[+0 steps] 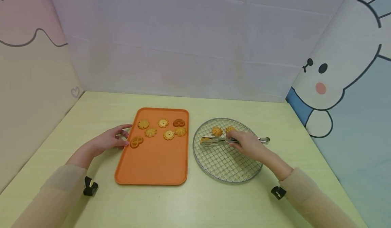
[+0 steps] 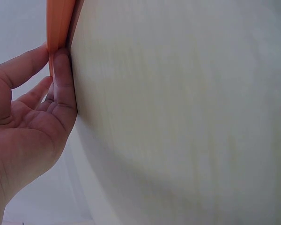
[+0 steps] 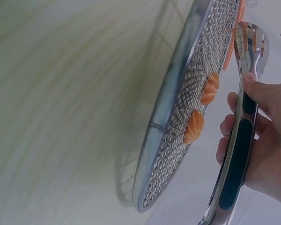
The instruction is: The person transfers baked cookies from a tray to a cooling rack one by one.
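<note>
Metal tongs (image 3: pixel 242 138) clasped in right fingers (image 3: pixel 228 125), tips beyond thumb (image 3: pixel 260 90); left fingers (image 2: pixel 63 86) pinch orange tray (image 1: pixel 155 163) at edge

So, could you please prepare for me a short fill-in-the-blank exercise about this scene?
1. The right hand holds shiny metal ____.
2. The left hand grips the edge of a rectangular ____ tray.
3. A round metal wire rack lies on the tray's ____ side.
4. Exactly ____ small brown cookies lie on the tray.

Missing words: tongs; orange; right; seven.

Pale beige sleeves (image 1: pixel 62 184), small black wrist pieces (image 1: pixel 90 187)
</note>
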`<control>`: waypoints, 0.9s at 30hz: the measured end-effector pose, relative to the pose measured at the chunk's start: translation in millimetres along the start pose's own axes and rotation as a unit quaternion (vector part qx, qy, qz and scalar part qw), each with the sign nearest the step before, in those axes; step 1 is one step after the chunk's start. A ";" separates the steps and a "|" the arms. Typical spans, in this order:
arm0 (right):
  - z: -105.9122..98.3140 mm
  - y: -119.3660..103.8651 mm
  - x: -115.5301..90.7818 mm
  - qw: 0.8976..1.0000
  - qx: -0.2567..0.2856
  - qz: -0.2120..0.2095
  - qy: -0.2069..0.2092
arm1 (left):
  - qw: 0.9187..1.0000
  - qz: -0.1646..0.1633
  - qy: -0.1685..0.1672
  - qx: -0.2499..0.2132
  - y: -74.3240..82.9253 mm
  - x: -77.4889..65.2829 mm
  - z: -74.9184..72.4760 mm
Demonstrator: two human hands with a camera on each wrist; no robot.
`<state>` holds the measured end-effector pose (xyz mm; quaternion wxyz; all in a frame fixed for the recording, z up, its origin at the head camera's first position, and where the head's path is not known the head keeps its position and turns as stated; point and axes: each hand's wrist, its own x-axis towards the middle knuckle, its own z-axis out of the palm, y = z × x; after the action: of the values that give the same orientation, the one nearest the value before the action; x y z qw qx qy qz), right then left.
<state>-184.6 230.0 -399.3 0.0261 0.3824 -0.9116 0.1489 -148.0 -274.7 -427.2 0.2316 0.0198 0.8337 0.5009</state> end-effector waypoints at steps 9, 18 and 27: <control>1.4 2.7 0.9 0.999 0.012 0.021 -0.029 | 1.000 0.007 0.000 0.001 3.1 -2.1 1.4; 1.2 2.4 3.0 0.998 0.024 0.044 -0.032 | 1.000 0.008 0.002 0.004 2.0 -2.1 1.6; -0.2 2.0 4.8 0.997 0.011 0.055 -0.044 | 1.000 0.004 0.005 0.009 0.9 -2.0 0.1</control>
<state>-189.4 228.1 -398.8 -0.0266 0.3378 -0.9300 0.1426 -146.3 -274.7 -425.7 0.2253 0.0231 0.8391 0.4946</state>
